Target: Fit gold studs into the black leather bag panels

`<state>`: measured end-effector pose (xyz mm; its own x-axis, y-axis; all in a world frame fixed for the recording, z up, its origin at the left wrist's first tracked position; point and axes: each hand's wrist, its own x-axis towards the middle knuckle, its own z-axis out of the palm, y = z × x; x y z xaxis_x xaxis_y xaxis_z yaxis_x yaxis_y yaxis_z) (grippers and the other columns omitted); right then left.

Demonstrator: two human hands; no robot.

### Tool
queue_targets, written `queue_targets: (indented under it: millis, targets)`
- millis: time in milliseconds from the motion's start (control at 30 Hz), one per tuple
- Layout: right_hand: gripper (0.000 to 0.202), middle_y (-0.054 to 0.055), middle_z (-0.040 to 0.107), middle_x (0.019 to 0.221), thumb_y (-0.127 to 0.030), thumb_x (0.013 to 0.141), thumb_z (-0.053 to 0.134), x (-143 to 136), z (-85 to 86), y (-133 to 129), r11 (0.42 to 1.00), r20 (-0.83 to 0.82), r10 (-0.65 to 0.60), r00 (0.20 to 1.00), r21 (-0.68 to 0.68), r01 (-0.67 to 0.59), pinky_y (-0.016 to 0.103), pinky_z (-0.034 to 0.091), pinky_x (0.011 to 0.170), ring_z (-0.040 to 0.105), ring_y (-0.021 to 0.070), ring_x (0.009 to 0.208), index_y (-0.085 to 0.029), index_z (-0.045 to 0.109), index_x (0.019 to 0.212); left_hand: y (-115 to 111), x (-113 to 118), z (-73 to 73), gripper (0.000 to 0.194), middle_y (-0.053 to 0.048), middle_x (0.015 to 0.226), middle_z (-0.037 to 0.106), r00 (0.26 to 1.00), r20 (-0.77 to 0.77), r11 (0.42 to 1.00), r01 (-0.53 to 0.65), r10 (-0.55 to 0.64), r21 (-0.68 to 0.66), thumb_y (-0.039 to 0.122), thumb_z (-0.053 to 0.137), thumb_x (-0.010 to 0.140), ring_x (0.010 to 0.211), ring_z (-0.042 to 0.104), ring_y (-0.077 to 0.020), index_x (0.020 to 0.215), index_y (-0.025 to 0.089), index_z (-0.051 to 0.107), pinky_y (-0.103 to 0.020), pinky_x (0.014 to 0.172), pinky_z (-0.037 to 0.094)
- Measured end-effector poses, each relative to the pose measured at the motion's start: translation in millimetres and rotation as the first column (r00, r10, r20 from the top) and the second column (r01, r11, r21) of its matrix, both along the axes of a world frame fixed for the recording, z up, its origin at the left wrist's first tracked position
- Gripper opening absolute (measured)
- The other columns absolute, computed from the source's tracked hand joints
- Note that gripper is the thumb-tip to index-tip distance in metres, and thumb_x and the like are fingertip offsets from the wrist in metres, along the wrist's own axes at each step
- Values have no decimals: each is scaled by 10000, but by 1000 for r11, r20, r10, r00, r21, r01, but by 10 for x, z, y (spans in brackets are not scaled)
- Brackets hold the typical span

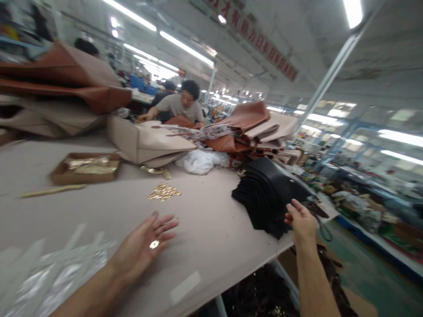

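Note:
My left hand [145, 242] is palm up over the table, its fingers stretched out, holding a small shiny gold piece [154, 244] on the palm. Beyond its fingertips lies a small pile of gold pieces [164, 192] on the pale tabletop [205, 211]. My right hand [300, 220] is at the right edge of a stack of black leather pieces [261, 193]. Its fingers are loosely bent and partly apart, with nothing visible between them; whether it touches the stack is unclear.
A cardboard box [86, 176] with gold items stands at the left, a thin strip [53, 190] before it. Brown and beige leather pieces [155, 143] and a white plastic bag [200, 161] lie farther back. A person [188, 103] leans over work beyond them. The table edge runs along the front right.

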<state>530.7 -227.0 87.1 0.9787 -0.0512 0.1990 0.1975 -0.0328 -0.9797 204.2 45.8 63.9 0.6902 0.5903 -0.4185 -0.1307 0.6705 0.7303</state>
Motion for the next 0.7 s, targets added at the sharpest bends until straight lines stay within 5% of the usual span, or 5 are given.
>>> queue_targets:
  millis: [67, 133, 300, 367, 700]
  targets:
    - [526, -25, 619, 653, -423, 651, 805, -533, -144, 192, 960, 33, 254, 967, -130, -248, 215, 498, 504, 553, 113, 556, -175, 704, 1104, -133, -68, 80, 456, -190, 1131, 689, 984, 164, 982, 99, -73, -159, 426, 429, 990, 867, 701, -214, 1210, 62, 595, -286, 706, 570]
    - [359, -4, 651, 665, -392, 737, 768, -1098, -235, 406, 838, 105, 504, 857, -299, -456, 246, 516, 555, 581, 131, 575, -189, 735, 1032, -205, -129, 114, 600, -225, 1220, 636, 960, 274, 956, 135, -61, -261, 530, 410, 978, 1047, 673, -280, 1311, 44, 522, -355, 862, 552]
    - [179, 37, 713, 920, -218, 905, 611, -2289, -250, 984, 420, 270, 907, 323, -537, -731, 267, 513, 719, 636, 149, 765, -228, 709, 1055, -310, -351, 100, 739, -247, 1319, 560, 931, 365, 945, 113, 7, -307, 637, 390, 946, 1205, 586, -320, 1387, 49, 459, -413, 1049, 428]
    - [199, 36, 714, 953, -177, 919, 581, -2573, -255, 1197, 338, 274, 937, 215, -564, -754, 263, 499, 742, 634, 148, 794, -227, 687, 1080, -329, -457, 90, 751, -247, 1309, 562, 926, 377, 953, 99, 18, -288, 642, 374, 948, 1213, 575, -321, 1389, 40, 452, -420, 1073, 397]
    - [136, 8, 716, 737, -338, 821, 678, -3064, -440, 1714, 126, -126, 972, 197, -428, -895, 243, 487, 654, 642, 170, 691, -207, 705, 797, -237, -939, -152, 809, -213, 1400, 506, 918, 392, 995, 82, -56, -51, 666, 225, 954, 1344, 464, -262, 1413, 33, 433, -359, 1148, 303]
